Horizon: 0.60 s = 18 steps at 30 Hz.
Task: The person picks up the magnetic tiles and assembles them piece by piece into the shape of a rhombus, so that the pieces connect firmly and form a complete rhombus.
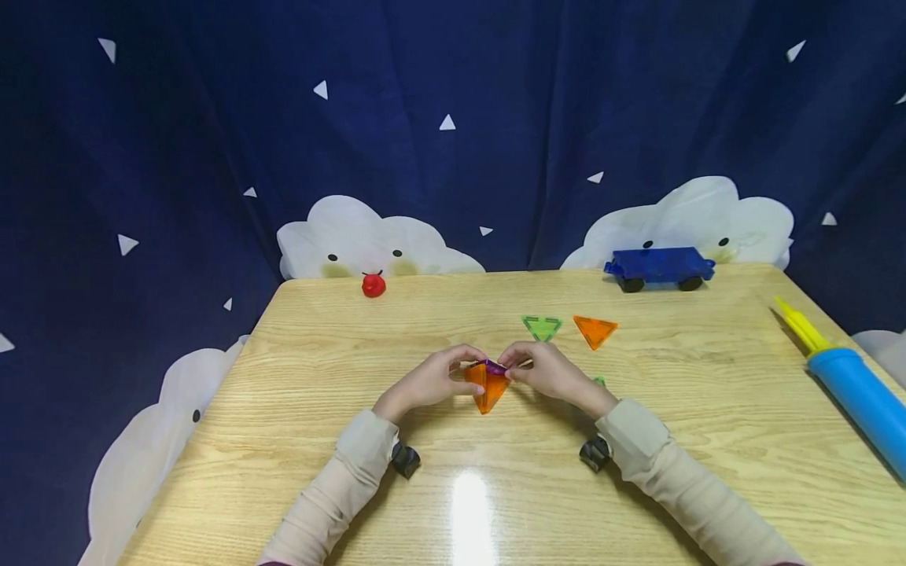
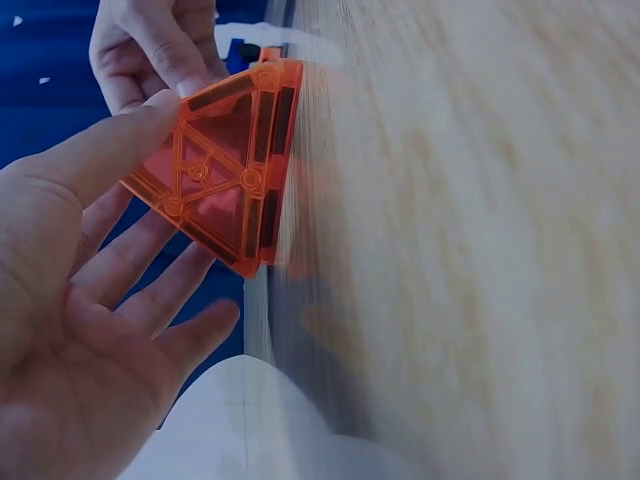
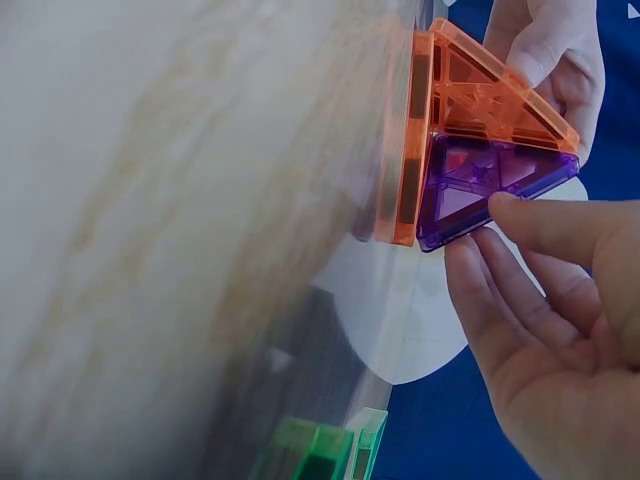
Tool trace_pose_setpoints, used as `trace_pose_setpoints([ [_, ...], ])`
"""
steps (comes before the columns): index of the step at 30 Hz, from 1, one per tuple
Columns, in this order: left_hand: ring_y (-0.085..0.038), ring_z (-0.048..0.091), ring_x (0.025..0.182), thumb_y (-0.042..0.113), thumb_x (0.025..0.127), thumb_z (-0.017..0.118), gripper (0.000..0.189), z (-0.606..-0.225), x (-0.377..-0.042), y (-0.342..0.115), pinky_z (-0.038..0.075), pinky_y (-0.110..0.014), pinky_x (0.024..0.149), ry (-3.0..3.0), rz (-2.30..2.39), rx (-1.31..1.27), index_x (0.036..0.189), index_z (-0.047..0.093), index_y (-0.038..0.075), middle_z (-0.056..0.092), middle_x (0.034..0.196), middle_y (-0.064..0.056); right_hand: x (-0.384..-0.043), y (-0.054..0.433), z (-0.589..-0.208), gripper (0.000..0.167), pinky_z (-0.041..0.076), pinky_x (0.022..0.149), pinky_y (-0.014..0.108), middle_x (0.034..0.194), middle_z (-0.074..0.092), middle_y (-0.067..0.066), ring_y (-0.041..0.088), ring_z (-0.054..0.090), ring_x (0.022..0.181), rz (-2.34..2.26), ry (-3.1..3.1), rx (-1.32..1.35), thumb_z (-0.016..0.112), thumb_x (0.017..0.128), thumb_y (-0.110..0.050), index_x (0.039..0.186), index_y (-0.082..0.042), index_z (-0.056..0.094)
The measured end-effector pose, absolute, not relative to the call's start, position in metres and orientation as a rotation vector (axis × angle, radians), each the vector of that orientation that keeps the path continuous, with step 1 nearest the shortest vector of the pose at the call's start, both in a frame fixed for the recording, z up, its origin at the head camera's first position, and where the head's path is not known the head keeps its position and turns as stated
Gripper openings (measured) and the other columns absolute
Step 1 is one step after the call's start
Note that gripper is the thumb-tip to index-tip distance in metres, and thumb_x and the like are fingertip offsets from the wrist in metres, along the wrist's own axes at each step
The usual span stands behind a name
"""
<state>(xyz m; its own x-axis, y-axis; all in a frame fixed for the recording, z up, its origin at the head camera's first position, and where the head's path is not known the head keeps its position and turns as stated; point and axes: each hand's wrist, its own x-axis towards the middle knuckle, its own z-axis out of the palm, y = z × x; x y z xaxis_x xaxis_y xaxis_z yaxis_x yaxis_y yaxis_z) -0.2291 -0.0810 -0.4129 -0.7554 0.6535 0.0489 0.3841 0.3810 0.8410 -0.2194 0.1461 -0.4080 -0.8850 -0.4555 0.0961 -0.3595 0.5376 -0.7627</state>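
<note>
Over the middle of the table, my left hand [image 1: 430, 383] pinches an upright orange triangular magnetic tile [image 2: 212, 190] between thumb and fingers. My right hand [image 1: 550, 371] pinches a purple triangular magnetic tile [image 3: 470, 185], its thumb on the near face. In the right wrist view the two tiles lean together along an edge. Another orange triangular tile [image 3: 411, 140] lies flat on the table at their base, seen edge-on. From the head view only a narrow strip of the purple tile shows between the hands.
Beyond my right hand lie a green triangular tile [image 1: 542, 327] and an orange triangular tile [image 1: 595, 331]. Another green piece [image 1: 599, 381] is partly hidden by the right wrist. At the back stand a red toy [image 1: 373, 284] and a blue wheeled toy [image 1: 660, 267]; a blue-and-yellow pump [image 1: 852, 393] lies right.
</note>
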Motion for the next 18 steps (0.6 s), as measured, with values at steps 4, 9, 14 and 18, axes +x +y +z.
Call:
trace_pose_setpoints([
  [4, -0.024, 0.048, 0.126, 0.012, 0.085, 0.071, 0.047, -0.4125, -0.2287, -0.0816, 0.035, -0.043, 0.108, 2.382, 1.276, 0.922, 0.13, 0.056, 0.009, 0.057, 0.131, -0.006, -0.2186, 0.1465, -0.4082, 0.014, 0.054, 0.084, 0.035, 0.1, 0.069, 0.013, 0.025, 0.065, 0.094, -1.289, 2.629, -0.707, 0.063, 0.088, 0.003, 0.1, 0.001, 0.068],
  [9, -0.024, 0.051, 0.122, 0.01, 0.087, 0.069, 0.048, -0.4125, -0.2285, -0.0833, 0.038, -0.039, 0.106, 2.388, 1.274, 0.957, 0.133, 0.056, 0.01, 0.057, 0.132, -0.009, -0.2171, 0.1471, -0.408, 0.023, 0.051, 0.09, 0.04, 0.113, 0.066, 0.018, 0.031, 0.063, 0.106, -1.281, 2.569, -0.732, 0.062, 0.09, -0.001, 0.113, 0.002, 0.066],
  [14, -0.022, 0.054, 0.118, 0.009, 0.087, 0.069, 0.046, -0.4122, -0.2296, -0.0832, 0.041, -0.038, 0.104, 2.401, 1.291, 0.936, 0.131, 0.057, 0.009, 0.058, 0.129, -0.01, -0.2168, 0.1479, -0.4087, 0.031, 0.048, 0.094, 0.042, 0.122, 0.062, 0.02, 0.033, 0.059, 0.113, -1.263, 2.556, -0.744, 0.061, 0.092, -0.004, 0.121, 0.002, 0.062],
  [18, -0.025, 0.054, 0.117, 0.009, 0.087, 0.069, 0.046, -0.4111, -0.2302, -0.0843, 0.041, -0.039, 0.103, 2.411, 1.29, 0.92, 0.131, 0.056, 0.008, 0.058, 0.129, -0.011, -0.2153, 0.1495, -0.4064, 0.031, 0.048, 0.094, 0.042, 0.123, 0.061, 0.019, 0.033, 0.059, 0.113, -1.246, 2.581, -0.733, 0.06, 0.093, -0.007, 0.123, 0.002, 0.061],
])
